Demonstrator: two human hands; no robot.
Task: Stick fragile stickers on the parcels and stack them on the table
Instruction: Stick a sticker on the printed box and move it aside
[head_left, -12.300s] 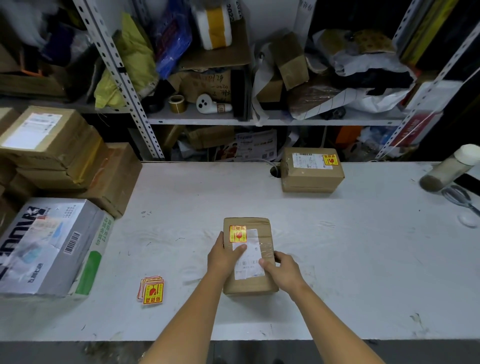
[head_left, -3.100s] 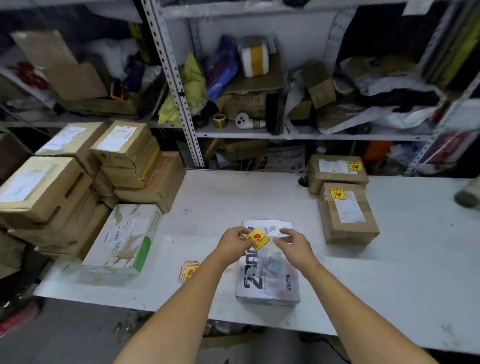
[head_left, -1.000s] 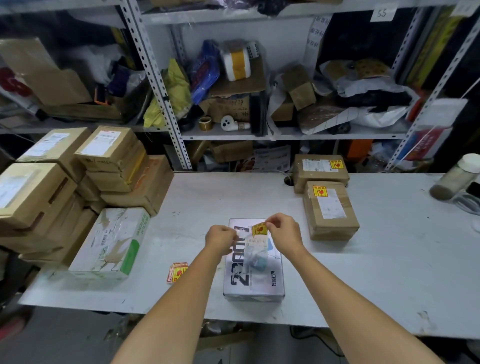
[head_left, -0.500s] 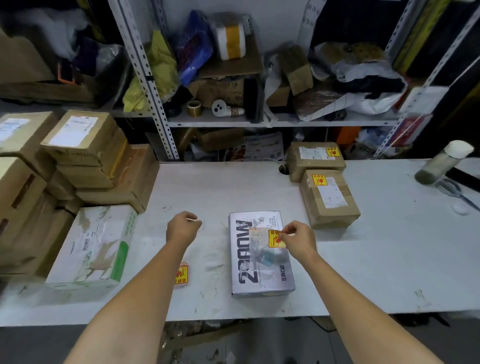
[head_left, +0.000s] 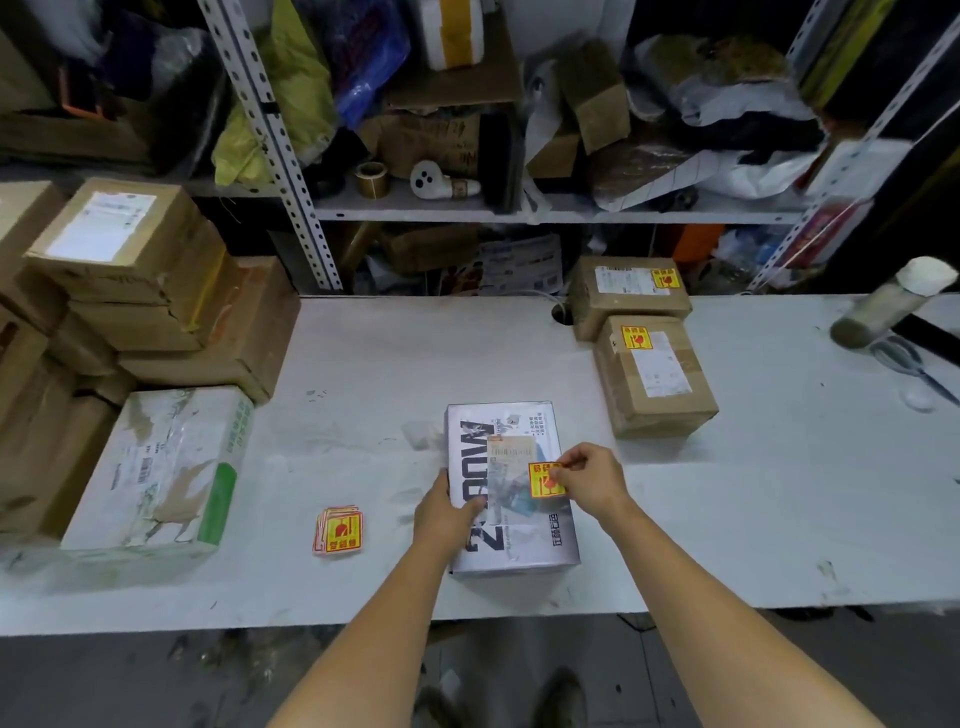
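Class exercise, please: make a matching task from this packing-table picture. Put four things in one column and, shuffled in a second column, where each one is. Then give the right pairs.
Things
1. sticker pile
2. white printed box
3. white-capped bottle
4. single sticker

Places
A. far right of the table
B. pinched by the right hand, on the box top
C. near the table's front edge, left hand resting on its left side
D. on the table, left of the left hand

Pairs: 1-D, 2-C, 3-A, 4-B
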